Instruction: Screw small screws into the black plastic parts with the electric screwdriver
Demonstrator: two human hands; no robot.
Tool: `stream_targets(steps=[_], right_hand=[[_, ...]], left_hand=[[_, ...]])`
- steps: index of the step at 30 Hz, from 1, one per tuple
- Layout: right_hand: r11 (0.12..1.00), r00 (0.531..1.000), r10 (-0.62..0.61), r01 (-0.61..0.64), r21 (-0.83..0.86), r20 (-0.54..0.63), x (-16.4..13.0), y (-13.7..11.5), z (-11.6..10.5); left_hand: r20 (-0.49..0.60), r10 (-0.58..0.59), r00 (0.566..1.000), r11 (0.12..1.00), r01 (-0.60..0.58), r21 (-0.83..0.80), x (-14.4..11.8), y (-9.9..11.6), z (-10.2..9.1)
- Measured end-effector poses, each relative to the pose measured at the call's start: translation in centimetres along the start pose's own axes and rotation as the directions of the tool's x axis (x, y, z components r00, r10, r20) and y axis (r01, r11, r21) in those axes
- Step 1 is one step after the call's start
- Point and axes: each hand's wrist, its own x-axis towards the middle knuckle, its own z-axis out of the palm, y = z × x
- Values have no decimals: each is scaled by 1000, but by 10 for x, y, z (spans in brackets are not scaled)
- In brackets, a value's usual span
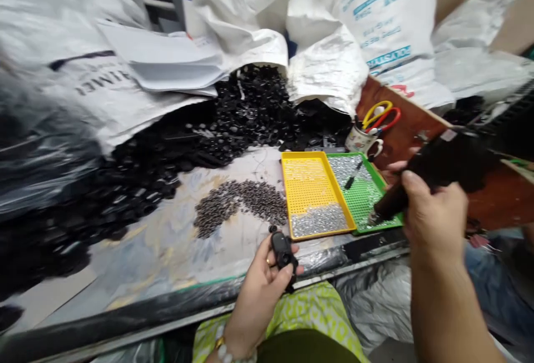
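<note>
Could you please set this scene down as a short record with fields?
Left hand: holds a small black part
Right hand: grips a dark tool, its tip at the green tray
Yellow tray: silvery pieces, densest at the near end
Left of yellow tray: heap of small dark pieces
Behind the trays: black parts, white sacks, patterned mug

1. Left hand (pixel 261 285): some fingers hidden behind black part (pixel 281 247)
2. Right hand (pixel 436 215): blurred, dark tool (pixel 448 162) too, its far end unclear
3. Right forearm (pixel 444 307): cut off, bottom edge
4. Dark pieces (pixel 262 199): too small to tell singly
5. Left sack (pixel 62 23): cut off, left edge
</note>
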Motion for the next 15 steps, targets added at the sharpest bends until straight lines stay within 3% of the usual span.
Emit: stream_targets(steps=[3,6,15], right_hand=[[985,988,81,-59,165,-131,15,16,-3],[970,975,83,-31,242,-208,18,32,-2],[943,966,119,-38,331,-229,2,60,-1]], left_hand=[[-58,-23,998,1000,23,2,1,-8,4],[-109,-41,993,999,44,21,1,-7,7],[-177,-100,979,992,112,56,3,-2,10]])
